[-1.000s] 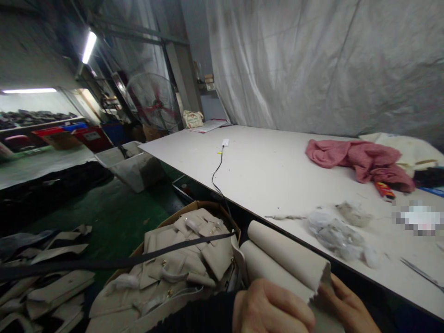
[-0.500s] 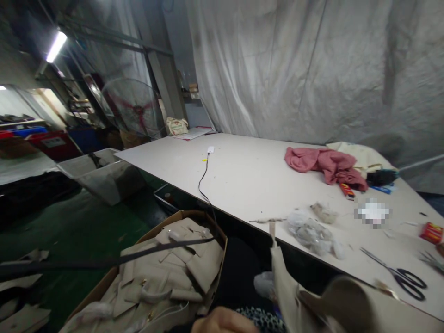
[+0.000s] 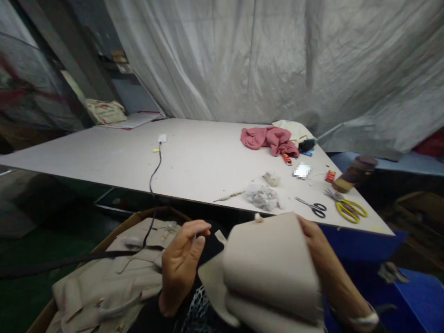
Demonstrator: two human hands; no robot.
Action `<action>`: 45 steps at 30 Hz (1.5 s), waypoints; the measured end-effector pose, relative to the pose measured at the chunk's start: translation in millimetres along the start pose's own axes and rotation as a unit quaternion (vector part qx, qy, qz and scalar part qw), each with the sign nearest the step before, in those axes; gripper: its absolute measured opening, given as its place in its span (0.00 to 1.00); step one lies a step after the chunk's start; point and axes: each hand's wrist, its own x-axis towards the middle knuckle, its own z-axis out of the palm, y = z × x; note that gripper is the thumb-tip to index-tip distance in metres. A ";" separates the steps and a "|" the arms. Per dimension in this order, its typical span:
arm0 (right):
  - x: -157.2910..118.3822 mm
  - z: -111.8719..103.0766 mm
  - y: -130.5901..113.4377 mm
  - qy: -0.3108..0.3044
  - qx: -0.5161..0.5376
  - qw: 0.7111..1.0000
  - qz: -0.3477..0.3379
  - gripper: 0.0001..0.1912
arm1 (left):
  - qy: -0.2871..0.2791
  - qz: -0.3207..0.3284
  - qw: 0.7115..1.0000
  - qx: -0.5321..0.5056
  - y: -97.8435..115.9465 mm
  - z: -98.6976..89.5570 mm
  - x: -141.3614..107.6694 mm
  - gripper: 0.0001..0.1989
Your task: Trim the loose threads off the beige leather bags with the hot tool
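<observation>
A beige leather-like handbag (image 3: 270, 263) is held up in front of me, tilted, its flap and side panels partly folded. My right hand (image 3: 310, 236) grips its right edge; most of those fingers are hidden behind the bag. Left of the bag, my left hand (image 3: 182, 259) is raised with its fingers bent and the thumb apart, nothing visible between them. A narrow beige strap end (image 3: 220, 237) sticks out by the bag's upper left, with a small whitish bit (image 3: 258, 218) at its top edge.
A carton (image 3: 138, 215) full of beige bags stands at lower left, a black cable (image 3: 151, 182) crossing it. The white table (image 3: 194, 162) bears scissors (image 3: 314, 208), yellow-handled snips (image 3: 350, 210), a plastic bag (image 3: 263, 196), a pink cloth (image 3: 267, 138) and a jar (image 3: 357, 173). Blue bins (image 3: 416, 296) stand right.
My view has swung right. The beige bag has come up from the lower right to in front of me, and my left hand has risen from the bottom edge.
</observation>
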 end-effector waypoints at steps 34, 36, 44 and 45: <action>-30.7 44.4 47.8 -0.016 -0.118 0.991 -0.057 0.21 | -0.439 -0.069 0.874 0.195 -30.1 45.5 82.8 0.27; -27.8 50.2 48.0 -0.006 -0.127 0.991 -0.052 0.17 | -0.436 -0.075 0.877 0.189 -28.3 45.2 84.3 0.26; -22.6 50.7 30.8 0.018 -0.029 0.999 -0.031 0.06 | -0.398 -0.112 0.879 0.236 -21.4 26.7 100.6 0.23; -22.8 50.0 27.1 0.016 -0.011 0.999 -0.033 0.05 | -0.393 -0.113 0.879 0.246 -21.0 22.7 102.9 0.23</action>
